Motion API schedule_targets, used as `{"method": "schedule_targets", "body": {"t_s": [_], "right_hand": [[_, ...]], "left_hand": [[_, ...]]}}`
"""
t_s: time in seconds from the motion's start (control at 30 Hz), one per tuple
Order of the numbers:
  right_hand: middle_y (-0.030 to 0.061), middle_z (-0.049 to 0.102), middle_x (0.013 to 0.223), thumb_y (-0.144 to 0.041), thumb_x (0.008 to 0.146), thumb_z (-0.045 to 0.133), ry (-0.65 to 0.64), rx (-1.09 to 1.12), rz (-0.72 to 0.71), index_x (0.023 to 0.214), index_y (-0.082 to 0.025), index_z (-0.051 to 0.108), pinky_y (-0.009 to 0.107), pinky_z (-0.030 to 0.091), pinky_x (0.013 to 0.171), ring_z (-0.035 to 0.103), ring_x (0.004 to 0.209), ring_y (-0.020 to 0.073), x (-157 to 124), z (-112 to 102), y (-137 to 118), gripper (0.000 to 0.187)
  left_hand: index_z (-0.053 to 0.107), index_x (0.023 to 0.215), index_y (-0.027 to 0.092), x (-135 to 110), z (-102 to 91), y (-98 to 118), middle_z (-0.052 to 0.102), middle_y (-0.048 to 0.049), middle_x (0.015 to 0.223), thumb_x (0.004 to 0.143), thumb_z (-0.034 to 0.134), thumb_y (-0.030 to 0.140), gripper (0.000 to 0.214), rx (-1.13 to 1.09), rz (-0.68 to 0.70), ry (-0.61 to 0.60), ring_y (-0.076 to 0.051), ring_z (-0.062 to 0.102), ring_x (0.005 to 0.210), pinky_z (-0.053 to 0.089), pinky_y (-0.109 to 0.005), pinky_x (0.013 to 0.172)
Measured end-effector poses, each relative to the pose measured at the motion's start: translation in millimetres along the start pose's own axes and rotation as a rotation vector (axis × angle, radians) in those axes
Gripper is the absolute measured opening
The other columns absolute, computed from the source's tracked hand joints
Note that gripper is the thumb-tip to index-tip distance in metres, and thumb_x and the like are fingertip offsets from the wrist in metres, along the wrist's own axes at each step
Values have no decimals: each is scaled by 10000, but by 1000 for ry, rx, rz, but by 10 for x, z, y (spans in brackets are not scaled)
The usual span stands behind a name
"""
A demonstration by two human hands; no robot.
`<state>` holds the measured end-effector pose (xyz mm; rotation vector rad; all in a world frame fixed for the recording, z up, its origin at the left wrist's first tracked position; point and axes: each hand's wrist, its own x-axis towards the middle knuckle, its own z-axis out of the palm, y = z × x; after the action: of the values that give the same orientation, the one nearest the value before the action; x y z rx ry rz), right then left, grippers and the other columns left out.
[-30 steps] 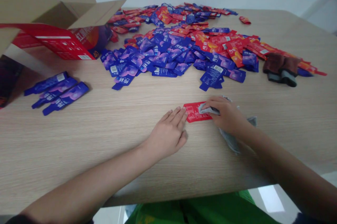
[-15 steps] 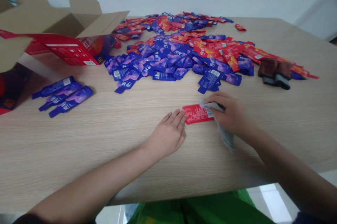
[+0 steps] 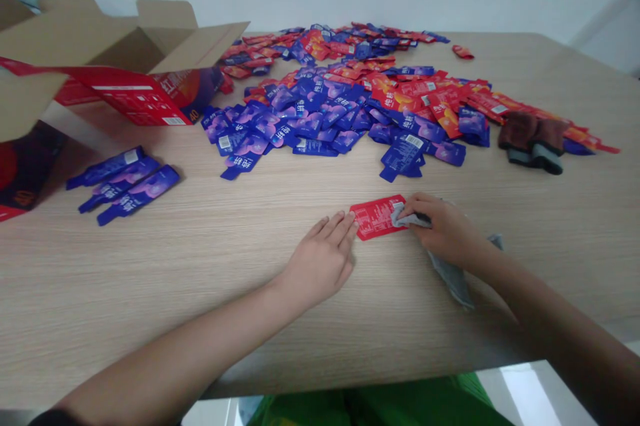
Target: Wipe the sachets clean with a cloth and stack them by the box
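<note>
A flat red sachet (image 3: 374,218) with printed text lies on the wooden table in front of me. My left hand (image 3: 323,254) rests flat, its outstretched fingertips on the sachet's left end. My right hand (image 3: 443,229) is closed on a grey cloth (image 3: 453,278), a bunched part of which presses on the right part of the sachet. The cloth's loose end trails under and beyond the wrist onto the table. The hand and cloth hide the sachet's right edge.
A large heap of purple sachets (image 3: 320,113) and red-orange sachets (image 3: 400,89) spreads across the back of the table (image 3: 280,339). Several purple sachets (image 3: 143,193) lie at the left beside an open cardboard box (image 3: 165,93). A brown-and-grey fabric item (image 3: 533,139) sits at the right.
My right hand and the grey cloth have moved slightly right and down, baring the sachet's upper right corner. My left hand stays on the left end. The whole view has shifted slightly.
</note>
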<state>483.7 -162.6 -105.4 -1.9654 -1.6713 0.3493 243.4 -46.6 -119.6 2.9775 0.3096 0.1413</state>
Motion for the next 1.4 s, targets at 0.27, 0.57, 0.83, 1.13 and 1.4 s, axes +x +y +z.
{"method": "schedule_targets", "body": {"t_s": [0.27, 0.57, 0.83, 1.13, 1.4], "right_hand": [[55, 633, 982, 8, 713, 517, 48, 34, -189, 922, -223, 654, 391, 462, 878, 594, 965, 218, 128, 232, -381, 340], [35, 660, 880, -72, 746, 548, 46, 101, -12, 848, -233, 686, 360, 501, 777, 639, 845, 211, -30, 42, 64, 236], [39, 674, 933, -159, 832, 569, 182, 203, 37, 895, -274, 656, 405, 510, 843, 645, 914, 228, -69, -202, -91, 158], [34, 665, 917, -216, 843, 568, 283, 211, 66, 865, -269, 644, 386, 496, 837, 632, 908, 225, -88, -355, -172, 95], [29, 669, 916, -266, 823, 590, 295, 233, 68, 854, -268, 655, 390, 483, 836, 626, 908, 234, -15, -267, -254, 71]], "left_hand": [[466, 1386, 60, 25, -13, 35, 464, -161, 1475, 907, 445, 232, 510, 10, -8, 20, -286, 420, 1372, 368, -438, 1113], [572, 1129, 135, 184, -143, 73, 604, -136, 1150, 898, 560, 385, 341, 40, -61, 53, -296, 567, 1086, 500, -431, 903], [574, 1105, 95, 562, -78, 38, 612, -126, 1008, 951, 468, 166, 199, 208, -29, 34, -254, 569, 982, 520, -372, 834], [604, 996, 171, 427, -107, -148, 608, -100, 1065, 942, 471, 116, 154, 158, -119, 158, -215, 574, 972, 537, -349, 815], [592, 934, 171, -123, -689, -954, 656, -69, 961, 970, 320, 225, 279, 36, -590, 505, -171, 638, 854, 508, -264, 746]]}}
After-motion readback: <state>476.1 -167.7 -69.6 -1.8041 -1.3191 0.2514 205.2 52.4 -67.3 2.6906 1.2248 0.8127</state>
